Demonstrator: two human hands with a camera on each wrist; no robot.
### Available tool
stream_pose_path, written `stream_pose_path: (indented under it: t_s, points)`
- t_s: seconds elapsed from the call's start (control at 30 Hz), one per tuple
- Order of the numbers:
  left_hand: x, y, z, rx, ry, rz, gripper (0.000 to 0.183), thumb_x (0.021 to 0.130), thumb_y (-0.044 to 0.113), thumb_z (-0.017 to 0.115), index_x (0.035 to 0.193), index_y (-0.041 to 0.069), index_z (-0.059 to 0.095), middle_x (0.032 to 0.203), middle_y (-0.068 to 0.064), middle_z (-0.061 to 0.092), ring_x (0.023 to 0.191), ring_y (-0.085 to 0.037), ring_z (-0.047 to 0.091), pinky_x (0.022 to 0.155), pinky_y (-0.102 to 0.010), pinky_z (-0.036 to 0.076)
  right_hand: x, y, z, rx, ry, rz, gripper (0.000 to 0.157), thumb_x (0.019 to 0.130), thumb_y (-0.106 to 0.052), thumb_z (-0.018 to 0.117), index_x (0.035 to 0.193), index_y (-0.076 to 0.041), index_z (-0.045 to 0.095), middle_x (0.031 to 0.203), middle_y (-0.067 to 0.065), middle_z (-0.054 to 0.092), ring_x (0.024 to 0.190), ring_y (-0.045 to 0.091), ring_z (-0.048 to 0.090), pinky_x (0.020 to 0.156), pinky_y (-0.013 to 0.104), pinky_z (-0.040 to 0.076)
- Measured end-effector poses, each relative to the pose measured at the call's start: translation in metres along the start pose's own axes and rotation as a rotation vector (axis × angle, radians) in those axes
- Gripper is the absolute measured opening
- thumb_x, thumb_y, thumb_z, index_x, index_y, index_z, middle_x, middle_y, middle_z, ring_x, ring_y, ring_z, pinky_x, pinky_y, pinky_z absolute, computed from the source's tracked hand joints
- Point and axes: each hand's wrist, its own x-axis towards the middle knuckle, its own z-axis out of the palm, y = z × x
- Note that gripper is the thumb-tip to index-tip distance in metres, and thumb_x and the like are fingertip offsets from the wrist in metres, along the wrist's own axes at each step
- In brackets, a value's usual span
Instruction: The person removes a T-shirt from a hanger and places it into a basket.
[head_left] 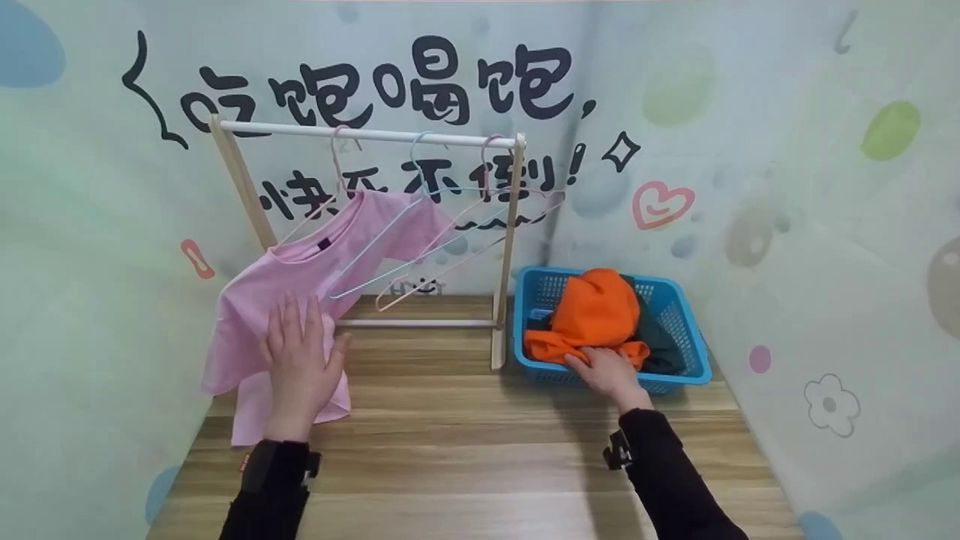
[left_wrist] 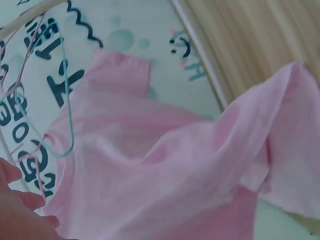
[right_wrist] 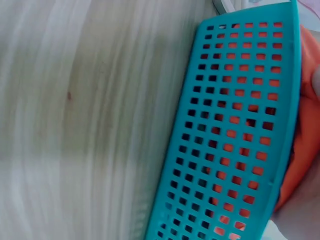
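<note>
A pink T-shirt [head_left: 300, 262] hangs on a pink hanger [head_left: 335, 161] at the left of a small rack. Over its front is my left hand [head_left: 301, 360], fingers extended and spread; the left wrist view shows those fingers [left_wrist: 25, 200] near the neckline. The shirt's lower part is bunched in folds. At the right, my right hand [head_left: 611, 373] grips the near edge of an orange garment [head_left: 596, 307] heaped in a blue basket [head_left: 690, 337]. Its fingertips are partly hidden in the cloth. In the right wrist view the orange shows through the basket's perforated wall [right_wrist: 225, 125].
The rack has a white top bar [head_left: 300, 130] and wooden posts [head_left: 507, 262]. A blue hanger [head_left: 375, 255] and another pink hanger [head_left: 465, 262] hang bare beside the shirt. Dark green cloth [head_left: 658, 337] lies in the basket. Printed walls enclose the wooden tabletop [head_left: 450, 450].
</note>
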Motion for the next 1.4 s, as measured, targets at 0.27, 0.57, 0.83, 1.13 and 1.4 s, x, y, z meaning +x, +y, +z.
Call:
stream_pose_path:
  t_s: [0.27, 0.57, 0.83, 1.13, 1.4]
  points:
    - [0.033, -0.008, -0.027, 0.095, 0.052, -0.013, 0.076, 0.098, 0.038, 0.056, 0.156, 0.003, 0.021, 0.159, -0.028, 0.014, 0.146, -0.046, 0.003, 0.113, -0.064, -0.003, -0.013, 0.006, 0.013, 0.031, 0.236, -0.061, 0.041, 0.098, -0.044, 0.06, 0.117, -0.01, 0.069, 0.111, 0.01, 0.069, 0.109, 0.034, 0.06, 0.108, 0.061, 0.028]
    - [0.048, -0.017, -0.041, 0.123, 0.037, -0.107, 0.07, 0.1, 0.039, 0.052, 0.154, 0.001, 0.026, 0.16, -0.027, 0.014, 0.147, -0.045, 0.004, 0.112, -0.067, -0.002, -0.024, 0.006, 0.003, 0.102, 0.44, -0.137, 0.037, 0.096, -0.033, 0.066, 0.121, -0.006, 0.068, 0.116, 0.013, 0.068, 0.114, 0.035, 0.057, 0.111, 0.06, 0.024]
    - [0.056, -0.028, -0.05, 0.139, -0.011, -0.174, 0.068, 0.102, 0.037, 0.051, 0.152, -0.003, 0.027, 0.154, -0.03, 0.028, 0.143, -0.047, 0.02, 0.11, -0.07, 0.0, -0.024, -0.001, -0.01, 0.117, 0.551, -0.236, 0.042, 0.094, -0.025, 0.07, 0.128, -0.002, 0.063, 0.124, 0.017, 0.064, 0.115, 0.036, 0.056, 0.108, 0.064, 0.027]
    - [0.061, -0.033, -0.052, 0.149, 0.065, -0.208, 0.05, 0.1, 0.025, 0.058, 0.138, -0.006, 0.046, 0.123, -0.032, 0.057, 0.109, -0.052, 0.054, 0.088, -0.065, 0.04, -0.025, -0.011, -0.005, 0.059, 0.541, -0.337, 0.052, 0.093, -0.027, 0.069, 0.138, -0.004, 0.057, 0.141, 0.018, 0.053, 0.13, 0.035, 0.047, 0.109, 0.065, 0.025]
    - [0.063, -0.031, -0.048, 0.115, 0.02, -0.195, 0.036, 0.103, 0.023, 0.054, 0.124, -0.006, 0.056, 0.098, -0.031, 0.064, 0.089, -0.052, 0.06, 0.073, -0.062, 0.046, -0.03, -0.021, 0.014, 0.05, 0.453, -0.37, 0.057, 0.094, -0.033, 0.067, 0.144, -0.01, 0.052, 0.148, 0.015, 0.048, 0.138, 0.034, 0.039, 0.111, 0.065, 0.02]
